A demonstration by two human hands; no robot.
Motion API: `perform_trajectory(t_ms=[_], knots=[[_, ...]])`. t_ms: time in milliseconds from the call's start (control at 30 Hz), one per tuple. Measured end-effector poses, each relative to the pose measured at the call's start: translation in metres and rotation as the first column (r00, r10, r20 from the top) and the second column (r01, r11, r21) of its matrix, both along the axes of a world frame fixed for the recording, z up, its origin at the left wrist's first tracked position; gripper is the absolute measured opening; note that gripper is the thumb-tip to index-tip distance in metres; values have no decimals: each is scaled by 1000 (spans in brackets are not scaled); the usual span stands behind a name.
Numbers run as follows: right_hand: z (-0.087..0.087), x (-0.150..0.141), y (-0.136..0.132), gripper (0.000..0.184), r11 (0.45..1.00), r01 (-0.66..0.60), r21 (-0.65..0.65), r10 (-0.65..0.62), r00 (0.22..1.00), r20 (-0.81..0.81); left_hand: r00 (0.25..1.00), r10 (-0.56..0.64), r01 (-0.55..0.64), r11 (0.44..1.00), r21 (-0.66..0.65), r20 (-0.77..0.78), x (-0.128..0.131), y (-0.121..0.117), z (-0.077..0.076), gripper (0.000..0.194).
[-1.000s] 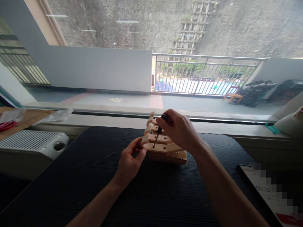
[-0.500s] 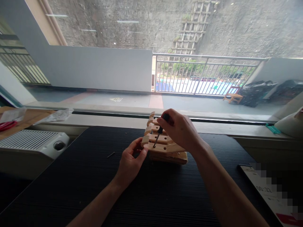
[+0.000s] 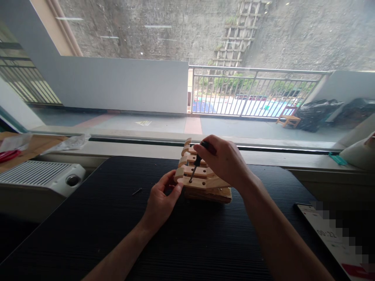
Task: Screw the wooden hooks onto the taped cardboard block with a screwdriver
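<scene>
My right hand (image 3: 224, 160) is closed around the dark handle of a screwdriver (image 3: 198, 160). The screwdriver leans slightly, and its tip sits in the left hole of the nearest strip of a slatted wooden piece (image 3: 212, 182). That piece has several pale strips with curled left ends and dark holes, and my right hand covers part of it. At the near strip's curled end, my left hand (image 3: 162, 199) pinches the wood between thumb and fingers. Beneath the strips lies a thicker wooden block (image 3: 209, 195). To the left, a loose screw (image 3: 136, 191) lies on the black table (image 3: 123, 234).
A phone (image 3: 325, 234) showing a timer lies at the table's right edge. Left of the table stands a white radiator (image 3: 41, 177), with cardboard (image 3: 38, 150) and plastic bags beside it. The window sill (image 3: 140, 153) runs behind, with a small green item (image 3: 337, 159) on it.
Almost nothing differs. Both hands keep their places, the screwdriver's tip stays in the same hole, and only slight shifts of the right hand's grip on the handle show.
</scene>
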State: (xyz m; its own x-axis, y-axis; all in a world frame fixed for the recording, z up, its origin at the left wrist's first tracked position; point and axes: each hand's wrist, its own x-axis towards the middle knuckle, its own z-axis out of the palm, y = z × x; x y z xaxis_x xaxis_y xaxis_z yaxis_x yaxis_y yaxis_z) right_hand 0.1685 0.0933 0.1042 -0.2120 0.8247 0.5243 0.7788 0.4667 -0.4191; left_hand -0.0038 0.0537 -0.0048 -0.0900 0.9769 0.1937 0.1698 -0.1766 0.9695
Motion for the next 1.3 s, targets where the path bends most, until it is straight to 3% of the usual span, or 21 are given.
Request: perform_trajectory(t_ms=[100, 333, 600, 933, 1200, 1300], knots=[[0, 0, -1, 30, 1000, -7, 7, 7, 1000, -5, 1000, -1, 1, 1000, -1, -6, 0, 0, 0, 42], [2, -5, -9, 24, 976, -217, -13, 216, 976, -29, 1000, -17, 17, 1000, -7, -8, -1, 0, -3, 42], [-5, 1, 3, 25, 999, -38, 18, 39, 998, -39, 1000, -23, 23, 1000, -2, -5, -2, 1, -3, 42], [4, -8, -14, 25, 975, -221, -3, 221, 975, 0, 1000, -9, 9, 1000, 3, -4, -1, 1, -3, 43], [-4, 0, 1, 25, 999, -37, -11, 37, 999, -38, 1000, -10, 10, 1000, -16, 1, -1, 2, -4, 44], [-4, -1, -2, 23, 999, -39, -10, 39, 999, -36, 1000, -9, 9, 1000, -13, -5, -1, 1, -4, 44]])
